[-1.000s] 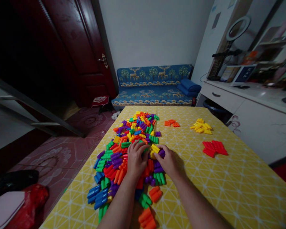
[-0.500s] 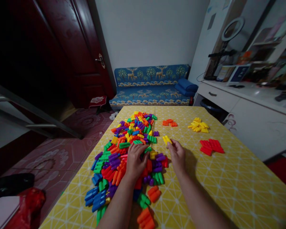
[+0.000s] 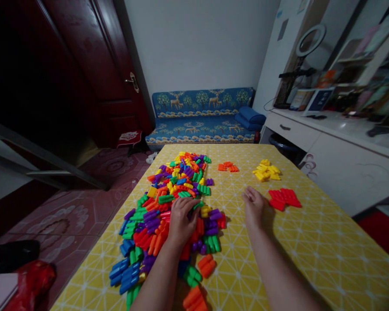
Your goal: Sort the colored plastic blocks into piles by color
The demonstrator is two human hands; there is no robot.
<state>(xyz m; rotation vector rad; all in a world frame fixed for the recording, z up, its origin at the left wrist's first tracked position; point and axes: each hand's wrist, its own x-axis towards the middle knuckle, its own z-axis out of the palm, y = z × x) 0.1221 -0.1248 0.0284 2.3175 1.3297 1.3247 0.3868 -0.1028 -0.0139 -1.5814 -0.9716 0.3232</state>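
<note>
My left hand (image 3: 181, 220) rests on a large heap of mixed plastic building blocks (image 3: 154, 222). Its fingers bend down over them, thumb apart, and a green block (image 3: 198, 204) shows beside the index fingertip. Some blocks under the palm are hidden. To the right, my right hand (image 3: 255, 207) hovers over the cloth with its fingers curled in; whether a block is inside them is hidden. Closest to it lie red blocks (image 3: 284, 198) in a small group. Beyond are a yellow block pile (image 3: 266, 170) and a few orange blocks (image 3: 228, 166).
A yellow cloth with white lines covers the table (image 3: 311, 250). Loose orange blocks (image 3: 206, 265) lie near the front of the heap. Past the far edge stands a blue patterned sofa (image 3: 197, 119). A white cabinet (image 3: 346, 164) borders the right side.
My right hand has moved right, away from the heap, and the yellow block it held at its fingertips no longer shows there. My left hand stays on the heap. The view has shifted slightly.
</note>
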